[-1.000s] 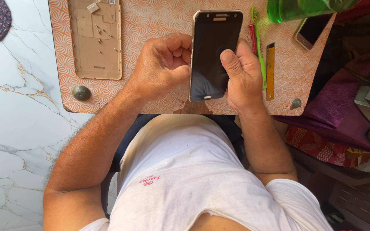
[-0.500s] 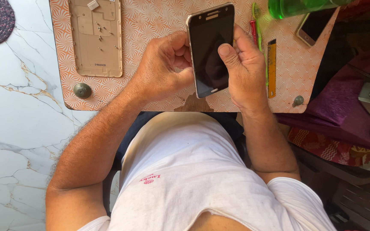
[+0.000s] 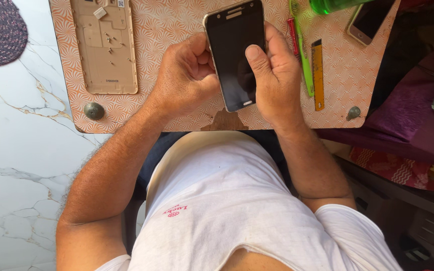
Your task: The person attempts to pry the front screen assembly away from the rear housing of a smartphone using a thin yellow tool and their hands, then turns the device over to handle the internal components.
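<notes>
— Where's the phone (image 3: 235, 52)?

— I see it lifted over the patterned board (image 3: 177, 30), dark screen up. Left hand (image 3: 187, 80) clenched on its left edge; right hand (image 3: 276, 83) grasps the right edge, thumb on the glass.

— Nearby?

— Gold back cover (image 3: 105, 47) lies left on the board; green toothbrush (image 3: 303, 55) and yellow ruler (image 3: 318, 75) lie right.

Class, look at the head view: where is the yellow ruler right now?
The yellow ruler lies on the patterned board, just right of the right hand, beside the green toothbrush.
</notes>
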